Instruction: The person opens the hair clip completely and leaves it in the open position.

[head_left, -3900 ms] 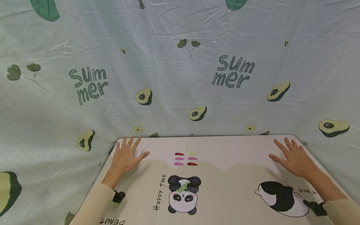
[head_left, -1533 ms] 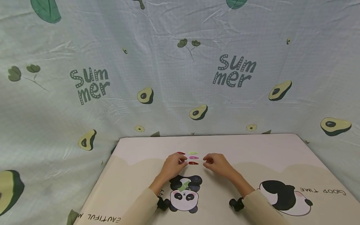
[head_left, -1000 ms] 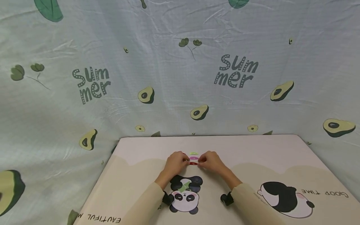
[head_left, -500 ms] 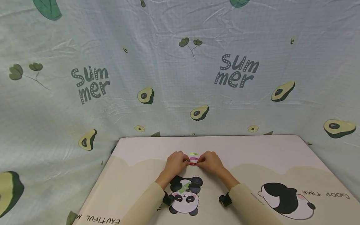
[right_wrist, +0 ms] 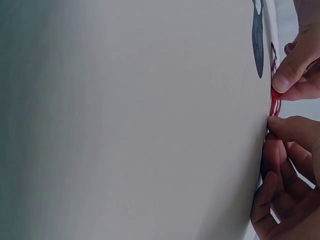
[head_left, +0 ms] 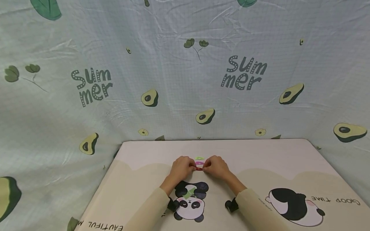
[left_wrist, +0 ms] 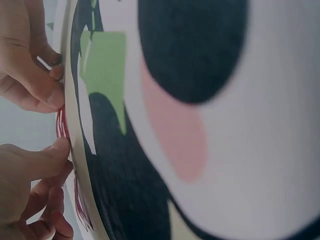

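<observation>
A red snap hair clip point(head_left: 199, 168) lies at the front of the right-hand column of clips, held at both ends. My left hand point(head_left: 180, 167) pinches its left end, and my right hand point(head_left: 216, 166) pinches the right end. Between the thumbs, the left wrist view shows the same red clip point(left_wrist: 61, 122) as thin red strips with light gaps. Just behind it are a pink clip point(head_left: 199, 163) and a green clip point(head_left: 199, 158). The left-hand column is hidden by my left hand in the head view; one purplish clip point(left_wrist: 80, 205) from it shows in the left wrist view.
The table point(head_left: 245, 154) has a printed cover with a panda point(head_left: 189, 208) in front of the hands and a black-and-white animal point(head_left: 295, 205) at right. A curtain point(head_left: 173, 64) with avocado prints hangs right behind the table's far edge.
Both hands came in from the table's far left and right sides, closed on the red clip's ends and have stayed there. The clip's body now looks split into thin strips.
</observation>
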`<state>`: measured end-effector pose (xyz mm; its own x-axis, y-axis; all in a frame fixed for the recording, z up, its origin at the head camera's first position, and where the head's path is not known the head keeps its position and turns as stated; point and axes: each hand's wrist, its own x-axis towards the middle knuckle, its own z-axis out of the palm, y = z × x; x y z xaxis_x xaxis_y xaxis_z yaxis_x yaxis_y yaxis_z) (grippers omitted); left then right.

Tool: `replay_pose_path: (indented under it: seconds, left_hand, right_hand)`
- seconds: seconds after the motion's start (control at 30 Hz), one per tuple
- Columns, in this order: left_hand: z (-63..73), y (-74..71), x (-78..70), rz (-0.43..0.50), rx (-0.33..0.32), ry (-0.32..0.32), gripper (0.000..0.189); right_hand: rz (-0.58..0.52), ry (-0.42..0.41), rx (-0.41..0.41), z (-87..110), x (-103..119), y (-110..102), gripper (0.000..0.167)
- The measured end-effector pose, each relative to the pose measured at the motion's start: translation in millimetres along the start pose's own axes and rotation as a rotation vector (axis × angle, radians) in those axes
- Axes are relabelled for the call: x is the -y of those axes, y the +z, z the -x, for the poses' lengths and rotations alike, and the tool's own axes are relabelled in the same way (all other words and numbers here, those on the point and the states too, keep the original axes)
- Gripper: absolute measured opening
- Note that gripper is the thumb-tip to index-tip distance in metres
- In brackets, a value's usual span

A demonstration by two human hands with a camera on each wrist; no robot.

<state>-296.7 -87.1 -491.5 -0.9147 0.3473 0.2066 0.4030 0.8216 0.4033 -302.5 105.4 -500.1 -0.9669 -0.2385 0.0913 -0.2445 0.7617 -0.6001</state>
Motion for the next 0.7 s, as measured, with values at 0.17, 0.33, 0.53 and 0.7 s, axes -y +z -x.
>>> replay_pose_path:
  seconds: [0.17, 0.33, 0.53, 0.7]
  left_hand:
    - [0.5, -1.3, -2.6, 0.03, -0.001, 0.001, 0.008]
    - [2.3, -3.7, -5.5, 0.042, -0.012, 0.018, 0.006]
    - [5.7, -10.5, -11.7, 0.08, -0.035, 0.051, 0.01]
    - [10.8, -18.9, -19.8, 0.202, -0.032, 0.078, 0.011]
  right_hand:
    - [0.001, -0.026, 0.031, 0.6, -1, -3, 0.007]
    - [-0.039, -0.034, 0.048, 4.5, -2, -10, 0.007]
    - [-0.103, -0.074, 0.058, 13.2, -1, -26, 0.006]
    - [-0.178, -0.152, 0.06, 24.5, -3, -41, 0.004]
